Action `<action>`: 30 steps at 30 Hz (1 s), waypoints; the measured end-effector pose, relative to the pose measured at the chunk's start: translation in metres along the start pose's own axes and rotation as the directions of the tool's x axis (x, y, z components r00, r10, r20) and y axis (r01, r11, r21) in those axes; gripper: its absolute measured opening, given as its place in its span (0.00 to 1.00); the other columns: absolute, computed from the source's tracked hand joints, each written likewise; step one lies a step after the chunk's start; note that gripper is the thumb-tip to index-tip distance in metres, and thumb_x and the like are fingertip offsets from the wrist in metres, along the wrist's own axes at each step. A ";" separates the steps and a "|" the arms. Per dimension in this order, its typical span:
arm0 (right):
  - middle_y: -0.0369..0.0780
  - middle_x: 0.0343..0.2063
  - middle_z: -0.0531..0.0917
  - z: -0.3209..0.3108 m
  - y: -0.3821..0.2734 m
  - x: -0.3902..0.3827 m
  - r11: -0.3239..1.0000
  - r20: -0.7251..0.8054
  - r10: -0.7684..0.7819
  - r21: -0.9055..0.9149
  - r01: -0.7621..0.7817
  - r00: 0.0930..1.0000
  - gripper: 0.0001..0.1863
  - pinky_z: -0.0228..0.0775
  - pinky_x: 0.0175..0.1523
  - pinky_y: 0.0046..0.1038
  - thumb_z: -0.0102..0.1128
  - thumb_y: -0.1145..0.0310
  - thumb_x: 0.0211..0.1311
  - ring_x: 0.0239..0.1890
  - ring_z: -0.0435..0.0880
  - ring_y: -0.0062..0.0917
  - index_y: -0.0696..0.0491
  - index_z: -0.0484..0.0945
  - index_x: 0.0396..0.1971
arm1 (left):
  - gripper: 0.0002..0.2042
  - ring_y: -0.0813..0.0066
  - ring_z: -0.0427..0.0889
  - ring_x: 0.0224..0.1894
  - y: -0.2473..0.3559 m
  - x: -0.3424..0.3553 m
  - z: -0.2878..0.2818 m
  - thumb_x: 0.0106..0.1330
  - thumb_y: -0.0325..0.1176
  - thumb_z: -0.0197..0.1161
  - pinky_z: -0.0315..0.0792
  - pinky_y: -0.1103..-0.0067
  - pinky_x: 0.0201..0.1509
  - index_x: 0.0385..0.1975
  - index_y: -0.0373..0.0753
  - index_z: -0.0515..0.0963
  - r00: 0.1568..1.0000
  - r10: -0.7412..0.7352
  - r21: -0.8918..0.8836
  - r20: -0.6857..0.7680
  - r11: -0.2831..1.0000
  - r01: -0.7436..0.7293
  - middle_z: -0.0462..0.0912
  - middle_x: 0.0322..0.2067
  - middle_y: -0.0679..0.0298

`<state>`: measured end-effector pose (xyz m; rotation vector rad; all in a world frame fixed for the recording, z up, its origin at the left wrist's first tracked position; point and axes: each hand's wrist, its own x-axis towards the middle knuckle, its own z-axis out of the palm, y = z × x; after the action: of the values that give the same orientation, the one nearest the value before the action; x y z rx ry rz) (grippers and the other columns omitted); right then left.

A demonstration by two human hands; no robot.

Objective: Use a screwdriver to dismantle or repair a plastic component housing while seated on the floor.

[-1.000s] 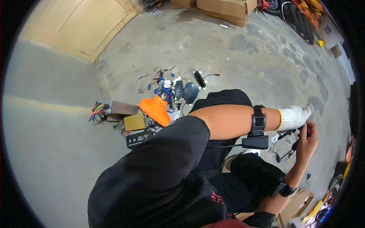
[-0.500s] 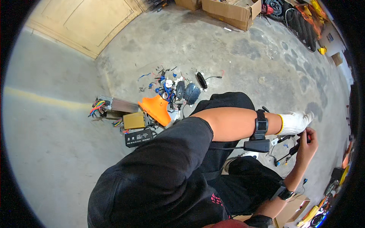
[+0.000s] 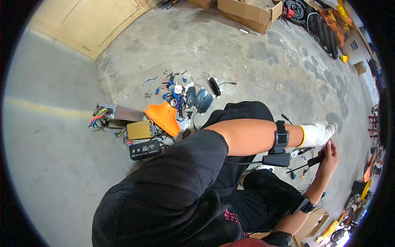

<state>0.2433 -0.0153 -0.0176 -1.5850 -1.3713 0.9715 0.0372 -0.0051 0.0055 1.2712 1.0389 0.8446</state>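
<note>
My left hand (image 3: 317,134), in a white knitted glove with a yellow cuff, reaches across to the right. Its fingers look curled together; whatever they hold is hidden under the glove. Close below it, my bare right hand (image 3: 329,155) grips a screwdriver (image 3: 315,160) with a dark handle. The thin shaft slants down to the left, away from the gloved hand. Beneath the hands, thin cables and small parts (image 3: 303,173) lie on the floor, partly covered by my arm and the black box strapped to it.
On the concrete floor to the left are an orange plastic piece (image 3: 163,117), a gold box (image 3: 140,130), a black box (image 3: 145,150) and a metal case (image 3: 128,113) with coloured wires. Scraps of wire and dark pads (image 3: 203,100) lie beyond. A cardboard box (image 3: 249,15) stands at the back.
The screwdriver's shaft has swung from pointing steeply down to a flatter slant leftward. Both hands stay close together, and the whole view has shifted slightly.
</note>
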 end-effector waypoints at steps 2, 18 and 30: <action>0.31 0.24 0.77 -0.015 0.029 0.016 0.981 0.043 0.083 0.175 -0.089 0.996 0.17 0.64 0.28 0.18 0.62 0.62 0.69 0.24 0.74 0.13 0.60 0.78 0.47 | 0.34 0.47 0.84 0.45 0.002 0.002 0.001 0.75 0.60 0.34 0.75 0.60 0.48 0.41 0.33 0.80 0.999 -0.021 0.009 0.046 1.000 0.020 0.85 0.37 0.46; 0.41 0.47 0.84 0.026 0.336 0.009 0.927 0.121 0.336 0.132 -0.350 0.934 0.21 0.76 0.49 0.36 0.56 0.63 0.67 0.45 0.83 0.35 0.55 0.73 0.57 | 0.30 0.46 0.80 0.50 -0.061 0.041 0.008 0.75 0.58 0.37 0.73 0.58 0.54 0.51 0.34 0.73 0.964 0.259 0.204 -0.061 0.948 -0.242 0.81 0.47 0.43; 0.44 0.23 0.78 0.145 0.319 -0.015 0.580 0.012 0.714 0.549 -0.602 0.700 0.05 0.71 0.25 0.32 0.52 0.76 0.64 0.21 0.78 0.31 0.62 0.75 0.32 | 0.28 0.58 0.80 0.24 0.005 0.011 -0.064 0.75 0.59 0.42 0.79 0.64 0.32 0.39 0.36 0.74 0.891 -0.377 -0.718 -0.253 0.691 0.089 0.78 0.26 0.54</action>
<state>0.2266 -0.0442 -0.3663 -1.7144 -0.2491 1.4135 -0.0190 0.0268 0.0091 0.3120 1.0138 1.1621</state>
